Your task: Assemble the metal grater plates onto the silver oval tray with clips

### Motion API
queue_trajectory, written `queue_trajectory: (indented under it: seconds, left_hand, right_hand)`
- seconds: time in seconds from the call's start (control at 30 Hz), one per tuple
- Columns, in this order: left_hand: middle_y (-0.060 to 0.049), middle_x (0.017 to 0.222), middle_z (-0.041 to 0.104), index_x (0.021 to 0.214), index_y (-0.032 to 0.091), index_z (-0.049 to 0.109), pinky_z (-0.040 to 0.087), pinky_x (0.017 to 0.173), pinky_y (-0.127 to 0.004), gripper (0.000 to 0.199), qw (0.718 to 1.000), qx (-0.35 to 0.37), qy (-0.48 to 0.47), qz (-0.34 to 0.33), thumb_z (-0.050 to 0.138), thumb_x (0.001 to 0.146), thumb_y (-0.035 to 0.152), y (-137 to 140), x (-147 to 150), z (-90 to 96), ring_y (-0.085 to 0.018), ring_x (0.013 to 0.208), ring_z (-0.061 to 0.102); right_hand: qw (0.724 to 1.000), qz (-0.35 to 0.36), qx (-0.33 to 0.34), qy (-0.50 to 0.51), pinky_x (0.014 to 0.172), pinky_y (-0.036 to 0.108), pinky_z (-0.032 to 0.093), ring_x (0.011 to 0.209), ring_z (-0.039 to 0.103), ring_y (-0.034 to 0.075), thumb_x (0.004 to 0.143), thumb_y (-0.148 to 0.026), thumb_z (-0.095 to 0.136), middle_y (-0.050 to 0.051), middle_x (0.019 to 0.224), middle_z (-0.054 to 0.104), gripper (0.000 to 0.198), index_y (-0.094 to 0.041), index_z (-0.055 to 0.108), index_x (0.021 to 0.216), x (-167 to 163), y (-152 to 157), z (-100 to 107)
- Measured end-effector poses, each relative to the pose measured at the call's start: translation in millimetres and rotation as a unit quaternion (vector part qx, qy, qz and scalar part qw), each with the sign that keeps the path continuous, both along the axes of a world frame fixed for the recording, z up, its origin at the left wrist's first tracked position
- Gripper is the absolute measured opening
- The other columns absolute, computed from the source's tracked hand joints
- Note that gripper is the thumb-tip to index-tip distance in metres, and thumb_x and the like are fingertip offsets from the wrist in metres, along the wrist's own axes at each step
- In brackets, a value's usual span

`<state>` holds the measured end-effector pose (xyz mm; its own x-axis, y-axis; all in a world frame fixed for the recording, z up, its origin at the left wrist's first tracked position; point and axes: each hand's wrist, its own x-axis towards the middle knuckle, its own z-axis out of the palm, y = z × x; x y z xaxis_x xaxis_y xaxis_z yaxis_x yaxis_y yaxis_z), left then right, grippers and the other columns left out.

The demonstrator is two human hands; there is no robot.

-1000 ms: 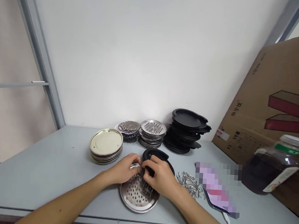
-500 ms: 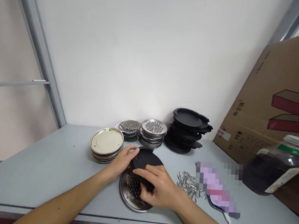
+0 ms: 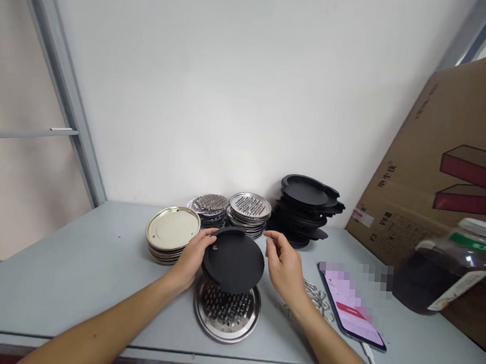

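Note:
My left hand [image 3: 194, 257] grips the left edge of a round black plastic disc [image 3: 236, 261], which is tilted with its flat face towards me. Just beyond the disc's right edge is my right hand [image 3: 284, 264], its fingers curved and apart, holding nothing. Below the disc, a round metal grater plate [image 3: 227, 313] with raised teeth and a shiny rim lies on the table. The black disc covers its far part. Metal clips [image 3: 320, 299] lie in a pile partly behind my right wrist.
Pale gold lids [image 3: 173, 228] are stacked at left. Behind stand stacks of toothed grater discs [image 3: 211, 205] and rimmed grater plates [image 3: 250, 206], then black plastic parts [image 3: 306, 191]. A cabled phone [image 3: 354, 309], a dark-filled jar [image 3: 438, 276] and a cardboard box [image 3: 412, 176] occupy the right side.
My right hand has moved off the black disc to its right side and opened. The disc has shifted up slightly in my left hand, exposing more of the grater plate. The phone screen looks sharper.

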<state>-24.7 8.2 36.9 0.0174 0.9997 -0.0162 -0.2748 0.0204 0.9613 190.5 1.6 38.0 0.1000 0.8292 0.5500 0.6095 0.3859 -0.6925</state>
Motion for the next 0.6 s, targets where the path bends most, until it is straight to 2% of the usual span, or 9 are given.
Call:
queue_trajectory:
  seconds: [0.13,0.23,0.3,0.43,0.6]
  left_hand:
    - [-0.005,0.1,0.067,0.112,0.019,0.063,0.045,0.072,-0.025,0.037,1.0,0.02,-0.009,0.013,0.061,0.077,0.032,-1.5,-0.2,1.5,-0.019,0.091,0.059]
    - [-0.005,0.101,0.067,0.111,0.019,0.063,0.044,0.073,-0.025,0.036,1.0,0.026,-0.007,0.017,0.06,0.078,0.032,-1.7,-0.7,0.9,-0.02,0.092,0.059]
    - [-0.004,0.102,0.067,0.112,0.019,0.063,0.044,0.074,-0.025,0.036,1.0,0.026,-0.004,0.017,0.06,0.078,0.031,-1.5,-0.8,0.8,-0.02,0.093,0.058]
    - [-0.004,0.102,0.067,0.112,0.02,0.063,0.045,0.074,-0.025,0.037,1.0,0.021,0.001,0.014,0.06,0.077,0.031,-1.2,-0.3,2.0,-0.02,0.093,0.059]
    - [-0.004,0.102,0.067,0.11,0.019,0.063,0.045,0.071,-0.024,0.036,1.0,0.016,0.002,0.013,0.06,0.076,0.03,-1.7,-0.2,3.1,-0.02,0.092,0.059]
  right_hand:
    - [0.99,0.008,-0.08,-0.113,0.068,0.028,0.039,0.075,0.061,0.02,0.088,-0.022,0.041,0.007,0.084,0.069,0.028,-0.017,0.063,0.105,6.2,10.9,-6.7]
    - [0.968,0.04,-0.15,-0.196,0.067,0.027,0.037,0.08,0.063,0.021,0.082,-0.015,0.044,0.011,0.086,0.071,0.024,-0.017,0.067,0.09,5.8,9.5,-9.0]
    - [0.955,0.08,-0.171,-0.227,0.067,0.026,0.036,0.081,0.064,0.021,0.077,-0.01,0.045,0.011,0.086,0.072,0.023,-0.017,0.067,0.081,4.2,6.5,-9.1]
    - [0.945,0.16,-0.173,-0.227,0.066,0.024,0.036,0.079,0.062,0.02,0.07,-0.005,0.045,0.008,0.083,0.073,0.022,-0.015,0.065,0.069,1.8,3.5,-8.7]
    - [0.941,0.189,-0.188,-0.207,0.059,0.021,0.033,0.073,0.056,0.018,0.068,-0.007,0.045,0.002,0.073,0.07,0.02,-0.01,0.064,0.066,1.0,4.3,-8.9]
